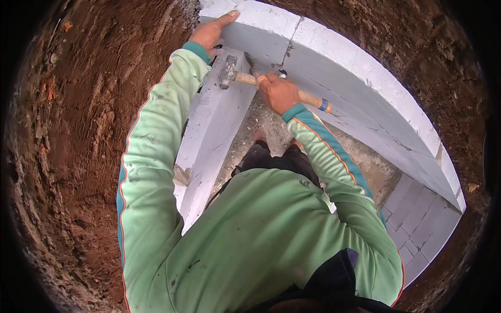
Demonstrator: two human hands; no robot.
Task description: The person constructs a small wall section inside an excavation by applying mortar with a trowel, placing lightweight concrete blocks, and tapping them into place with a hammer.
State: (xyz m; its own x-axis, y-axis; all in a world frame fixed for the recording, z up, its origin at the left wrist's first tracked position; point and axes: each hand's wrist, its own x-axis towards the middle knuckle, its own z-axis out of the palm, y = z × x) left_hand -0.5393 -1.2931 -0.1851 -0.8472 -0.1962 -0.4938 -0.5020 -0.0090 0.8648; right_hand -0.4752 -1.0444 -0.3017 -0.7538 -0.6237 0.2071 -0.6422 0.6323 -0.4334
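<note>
My right hand (279, 93) is closed round the wooden handle of a hammer (311, 100). Its blocky, grey-spattered metal head points left, over the top of a low white block wall. Blue and orange bands circle the handle's far end. My left hand (207, 34) grips the left end of a white block (255, 23), one finger stretched along its top and another digit lower, against its face. What the remaining fingers do is hidden. Just beyond my right hand shows a small shiny round thing (282, 73), too small to name.
White block walls (376, 99) curve along the far and right sides; the low wall (222, 122) runs near my left arm. Rough brown earth (83, 130) rises outside them. Dirty ground (261, 117) lies round my bare feet. More jointed blockwork (417, 219) stands at the lower right.
</note>
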